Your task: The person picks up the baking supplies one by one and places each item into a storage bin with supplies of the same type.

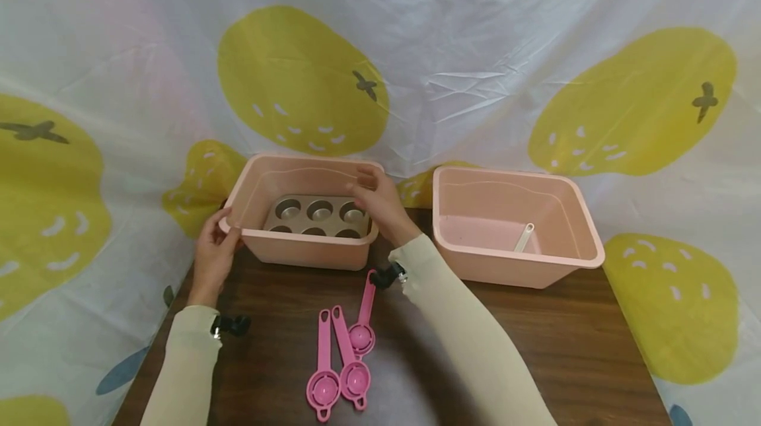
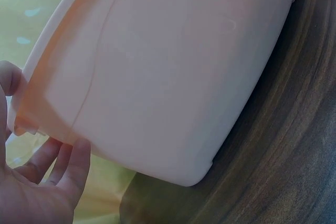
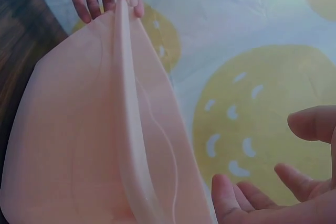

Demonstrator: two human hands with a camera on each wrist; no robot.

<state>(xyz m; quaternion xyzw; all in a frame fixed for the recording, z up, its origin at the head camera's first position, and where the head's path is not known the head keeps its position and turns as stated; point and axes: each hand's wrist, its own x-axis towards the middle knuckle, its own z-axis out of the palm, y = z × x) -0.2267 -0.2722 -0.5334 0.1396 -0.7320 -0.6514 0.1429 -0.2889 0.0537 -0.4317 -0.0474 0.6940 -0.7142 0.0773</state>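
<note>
A pink plastic bin (image 1: 309, 253) stands at the left of the table, with a muffin pan (image 1: 335, 220) lying inside it, cups facing up. My left hand (image 1: 213, 259) grips the bin's rim at the left front corner; in the left wrist view the thumb lies over the rim and the fingers are underneath. Above the bin's right end hovers my right hand (image 1: 385, 207), holding nothing, its fingers spread and slightly bent. The right wrist view shows the right hand's fingertips (image 3: 223, 184) apart from one another, beside the bin's rim.
To the right stands a second pink bin (image 1: 493, 267) with a pale handle-like piece (image 1: 524, 238) inside. Several pink egg separators, one of them here (image 1: 324, 360), lie at the front of the wooden table (image 1: 571, 340). A lemon-print curtain (image 1: 452, 69) hangs behind.
</note>
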